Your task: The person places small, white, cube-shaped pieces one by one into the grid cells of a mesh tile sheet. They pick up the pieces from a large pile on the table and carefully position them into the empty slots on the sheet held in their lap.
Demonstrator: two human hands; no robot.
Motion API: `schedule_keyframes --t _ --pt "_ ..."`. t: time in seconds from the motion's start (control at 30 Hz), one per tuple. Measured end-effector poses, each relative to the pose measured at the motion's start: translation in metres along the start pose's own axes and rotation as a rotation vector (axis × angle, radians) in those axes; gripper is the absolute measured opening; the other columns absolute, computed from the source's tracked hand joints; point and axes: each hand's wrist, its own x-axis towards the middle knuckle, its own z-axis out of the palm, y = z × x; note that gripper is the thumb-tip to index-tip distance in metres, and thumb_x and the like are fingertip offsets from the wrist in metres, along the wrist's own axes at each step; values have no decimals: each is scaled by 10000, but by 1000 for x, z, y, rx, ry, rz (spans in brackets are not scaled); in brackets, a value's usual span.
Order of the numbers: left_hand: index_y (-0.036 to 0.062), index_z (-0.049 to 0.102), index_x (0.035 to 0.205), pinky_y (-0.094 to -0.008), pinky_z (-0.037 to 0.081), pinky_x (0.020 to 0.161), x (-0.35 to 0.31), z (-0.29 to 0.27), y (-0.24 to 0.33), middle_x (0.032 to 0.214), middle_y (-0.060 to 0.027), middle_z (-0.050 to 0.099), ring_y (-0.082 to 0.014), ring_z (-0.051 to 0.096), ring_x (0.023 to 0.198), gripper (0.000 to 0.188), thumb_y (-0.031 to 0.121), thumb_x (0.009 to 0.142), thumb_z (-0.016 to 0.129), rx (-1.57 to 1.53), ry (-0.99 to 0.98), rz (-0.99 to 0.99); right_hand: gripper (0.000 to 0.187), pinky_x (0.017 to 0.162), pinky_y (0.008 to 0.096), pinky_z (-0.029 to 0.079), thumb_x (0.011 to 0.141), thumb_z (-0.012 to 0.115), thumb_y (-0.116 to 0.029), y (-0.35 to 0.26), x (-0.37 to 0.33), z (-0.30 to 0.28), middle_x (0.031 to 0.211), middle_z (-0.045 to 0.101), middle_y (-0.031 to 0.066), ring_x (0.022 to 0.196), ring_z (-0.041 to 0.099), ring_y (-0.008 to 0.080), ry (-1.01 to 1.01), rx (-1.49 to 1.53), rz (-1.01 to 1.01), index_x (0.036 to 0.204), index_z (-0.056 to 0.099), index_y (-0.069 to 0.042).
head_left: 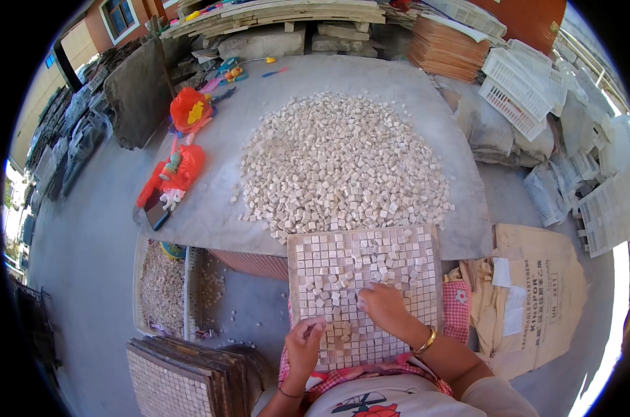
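Observation:
A square grid tray (293, 285) rests over my lap with its far edge against the stone table. White stone mosaic cubes (318, 247) fill many of its cells, and several loose ones lie on top. My right hand (386, 308) reaches over the tray's middle, fingers bent and closed with the tips down among the cubes. Whatever it pinches is too small to make out. At the tray's near left edge, my left hand (305, 345) is curled with thumb and fingertips together; its contents are hidden.
A large heap of loose cubes (343, 160) covers the grey table (461, 187). Red bags (190, 111), toys and a phone (156, 214) lie at its left. Below are a cube-filled crate (140, 292) and stacked mosaic panels (169, 382). A printed sack (558, 306) lies right.

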Motion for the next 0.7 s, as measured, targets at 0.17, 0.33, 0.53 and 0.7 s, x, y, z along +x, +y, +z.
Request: schedule_keyframes --t 0.17,0.33,0.53,0.7 --pt "-13 630 951 -232 466 662 3 6 -3 817 -69 641 -110 596 742 139 23 843 550 121 -26 78 56 645 391 450 736 572 -125 10 -7 8 716 542 82 727 570 265 -26 6 -79 718 570 -72" --pt "10 626 887 -307 474 639 23 23 4 794 -115 625 -251 601 707 111 13 784 587 491 -88 397 69 658 388 457 747 566 -136 21 1 4 736 544 91 759 571 271 -72 -4 -260 745 574 -67" --pt "35 577 785 -387 446 649 56 48 6 775 -100 563 -311 535 740 59 35 738 613 777 -132 709 120 655 396 462 787 571 -177 16 -8 -7 793 580 98 768 575 285 -21 237 -50 813 594 -62" --pt "44 515 753 -364 430 666 64 51 2 780 -94 508 -270 505 752 80 29 698 571 945 -231 774 135 644 403 459 803 584 -191 18 -35 -11 780 596 110 743 578 306 121 431 99 847 613 -67"
